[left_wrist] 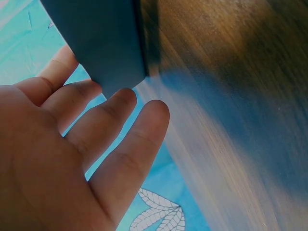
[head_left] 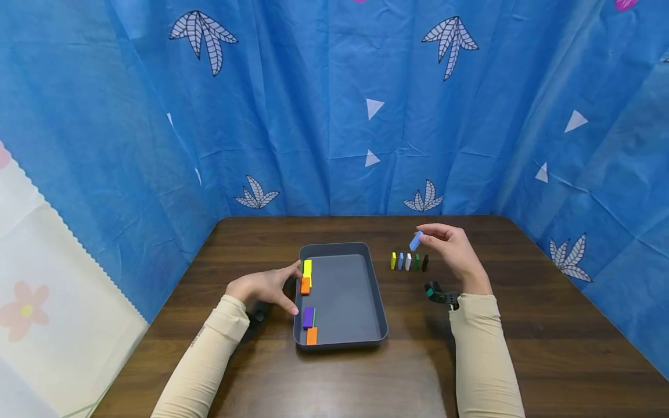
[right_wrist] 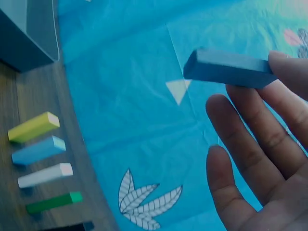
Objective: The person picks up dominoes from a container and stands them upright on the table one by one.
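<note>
Left grip [head_left: 263,285] is loosely spread at the left wall of the tray [head_left: 345,296], holding nothing. Farther right, the right grip [head_left: 453,249] pinches one end of the blue block [head_left: 416,241], raised near the block row [head_left: 408,262]; it should prove light, stiff, perhaps slick, best held by its broad sides.

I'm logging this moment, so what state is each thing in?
Gray tray: upright, holding blocks along its left side
Held blue block: pinched, raised
Right hand: pinching that block
Row of five blocks: standing upright, apart
Left hand: spread beside the tray
Blue curtain: hanging
</note>
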`<state>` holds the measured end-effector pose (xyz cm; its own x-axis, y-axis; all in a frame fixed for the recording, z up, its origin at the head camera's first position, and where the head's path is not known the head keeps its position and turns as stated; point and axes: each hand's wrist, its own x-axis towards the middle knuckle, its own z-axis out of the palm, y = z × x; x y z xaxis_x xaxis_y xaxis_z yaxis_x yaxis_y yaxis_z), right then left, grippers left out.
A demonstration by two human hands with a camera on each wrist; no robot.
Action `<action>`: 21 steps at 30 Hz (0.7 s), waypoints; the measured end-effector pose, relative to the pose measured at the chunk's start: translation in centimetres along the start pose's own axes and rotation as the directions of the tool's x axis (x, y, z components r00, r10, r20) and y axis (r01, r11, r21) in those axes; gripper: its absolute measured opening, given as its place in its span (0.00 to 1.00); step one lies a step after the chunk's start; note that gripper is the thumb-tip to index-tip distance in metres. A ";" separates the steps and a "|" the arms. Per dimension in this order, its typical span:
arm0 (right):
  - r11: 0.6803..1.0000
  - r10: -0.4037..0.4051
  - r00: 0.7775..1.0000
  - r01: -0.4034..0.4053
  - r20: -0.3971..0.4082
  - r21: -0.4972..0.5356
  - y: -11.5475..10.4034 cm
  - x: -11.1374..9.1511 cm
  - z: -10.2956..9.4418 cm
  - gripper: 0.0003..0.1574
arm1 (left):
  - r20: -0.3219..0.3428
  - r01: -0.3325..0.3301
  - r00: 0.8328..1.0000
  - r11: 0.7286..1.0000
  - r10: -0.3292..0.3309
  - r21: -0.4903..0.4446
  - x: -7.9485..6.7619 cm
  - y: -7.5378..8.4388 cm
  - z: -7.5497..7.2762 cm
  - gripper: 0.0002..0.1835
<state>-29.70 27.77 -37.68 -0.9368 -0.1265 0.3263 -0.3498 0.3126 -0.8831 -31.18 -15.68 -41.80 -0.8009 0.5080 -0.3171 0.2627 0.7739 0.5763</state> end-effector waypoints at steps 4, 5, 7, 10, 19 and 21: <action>0.999 0.004 0.997 -0.002 -0.071 0.032 0.8 -0.2 -0.9 0.23 | 0.001 -0.008 1.000 1.000 0.008 -0.001 0.0 0.0 0.0 0.68; 0.999 0.011 0.996 -0.008 -0.094 0.032 1.0 -0.2 -1.1 0.23 | 0.002 -0.011 1.000 1.000 0.011 0.000 0.0 0.0 0.0 0.68; 0.999 0.035 0.989 -0.031 -0.146 0.034 1.5 -0.3 -1.3 0.24 | 0.001 -0.015 1.000 1.000 0.015 -0.001 0.0 -0.1 0.0 0.68; 0.996 0.085 0.967 -0.076 -0.239 0.046 2.4 -0.3 -1.4 0.24 | -0.001 -0.014 1.000 1.000 0.014 0.003 -0.1 -0.1 -0.1 0.68; 0.976 0.216 0.910 -0.207 -0.353 0.063 5.7 0.0 -0.9 0.26 | 0.004 -0.003 1.000 1.000 0.003 -0.003 0.0 -0.1 -0.1 0.67; 0.970 0.237 0.908 -0.239 -0.345 0.039 6.2 -0.1 -0.9 0.26 | 0.007 0.004 1.000 1.000 -0.003 -0.008 0.0 -0.1 0.0 0.68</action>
<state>-31.78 30.54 -42.89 -0.9370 0.2844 0.2030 -0.1154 0.2966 -0.9480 -31.20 -15.75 -41.80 -0.7978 0.5080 -0.3245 0.2557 0.7727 0.5811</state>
